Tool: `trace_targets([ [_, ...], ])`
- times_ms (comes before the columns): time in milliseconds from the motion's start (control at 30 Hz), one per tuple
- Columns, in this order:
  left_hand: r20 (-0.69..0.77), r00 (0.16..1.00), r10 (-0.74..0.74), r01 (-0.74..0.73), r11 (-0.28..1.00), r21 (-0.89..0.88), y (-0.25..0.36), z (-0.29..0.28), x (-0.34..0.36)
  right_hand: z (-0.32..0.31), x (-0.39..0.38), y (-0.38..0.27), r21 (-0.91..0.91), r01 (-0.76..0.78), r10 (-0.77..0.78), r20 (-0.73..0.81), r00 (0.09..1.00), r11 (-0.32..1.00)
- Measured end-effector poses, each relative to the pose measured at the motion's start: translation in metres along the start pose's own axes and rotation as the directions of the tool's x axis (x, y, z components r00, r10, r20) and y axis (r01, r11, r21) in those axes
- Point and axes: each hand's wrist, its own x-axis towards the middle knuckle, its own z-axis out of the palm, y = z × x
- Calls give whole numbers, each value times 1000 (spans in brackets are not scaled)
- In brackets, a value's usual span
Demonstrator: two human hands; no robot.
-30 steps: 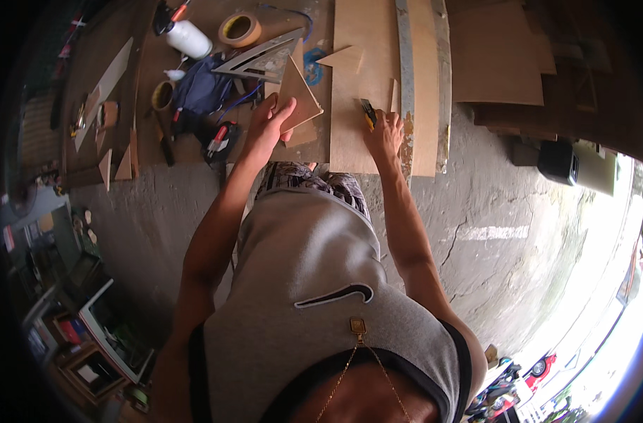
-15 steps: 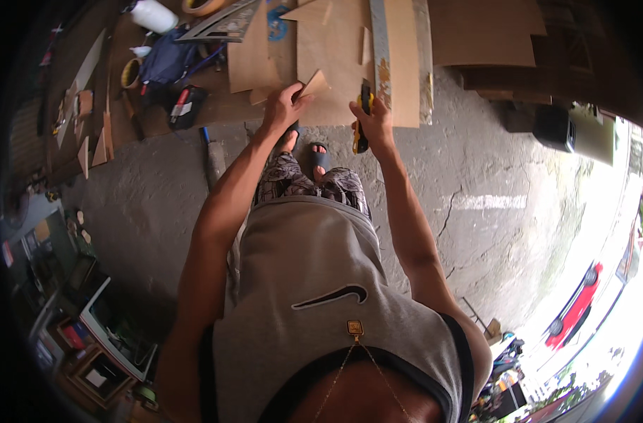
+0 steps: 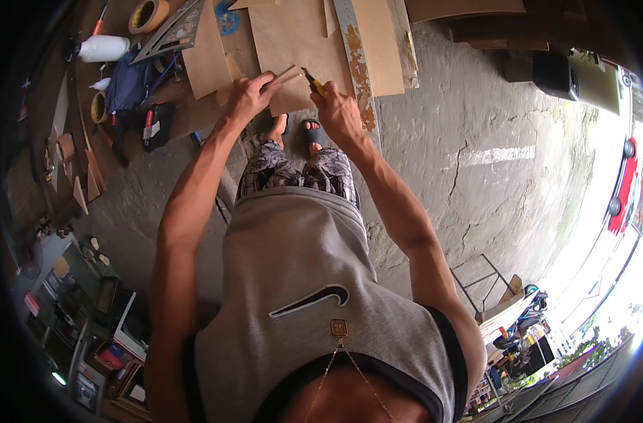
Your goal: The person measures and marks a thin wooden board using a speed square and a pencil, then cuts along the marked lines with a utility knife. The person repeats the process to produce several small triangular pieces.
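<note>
My left hand (image 3: 248, 99) pinches a small, thin wood strip (image 3: 286, 75) between thumb and fingers above the near edge of the worktable. In my right hand (image 3: 341, 114) is a yellow and black utility knife (image 3: 314, 84), its tip close to the strip's end; I cannot tell if they touch. Beneath both hands lies a thin wooden sheet (image 3: 293, 42). A long, worn metal straightedge (image 3: 358, 67) runs across the sheets just right of my right hand.
On the table's left are a tape roll (image 3: 149, 15), a white bottle (image 3: 103, 48), a metal square (image 3: 168, 34), dark blue cloth (image 3: 127, 88) and a black-red tool (image 3: 154, 127). Another wooden panel (image 3: 379, 49) lies beyond the straightedge. Cracked concrete floor (image 3: 434, 176) extends right.
The knife has swung from pointing along the table to angling toward the wood piece. My hands have come closer together, and the view has shifted.
</note>
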Motion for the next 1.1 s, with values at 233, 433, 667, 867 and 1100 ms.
trace_targets([
  [233,57,997,46,-46,999,1,2,-5,9,3,-6,-6,-38,12,-10,61,998,999],
  [433,67,992,105,-105,994,0,2,-3,12,-7,0,-13,-150,18,17,232,973,989],
  [667,159,985,74,-79,996,31,-6,-4,9,2,8,-11,-283,19,73,311,947,959],
  [867,180,982,-53,36,995,95,-15,-3,9,-2,11,-20,-252,-5,90,324,942,968],
  [1100,117,993,-14,8,999,49,0,-9,16,-37,-1,-24,-324,14,107,352,930,946],
])
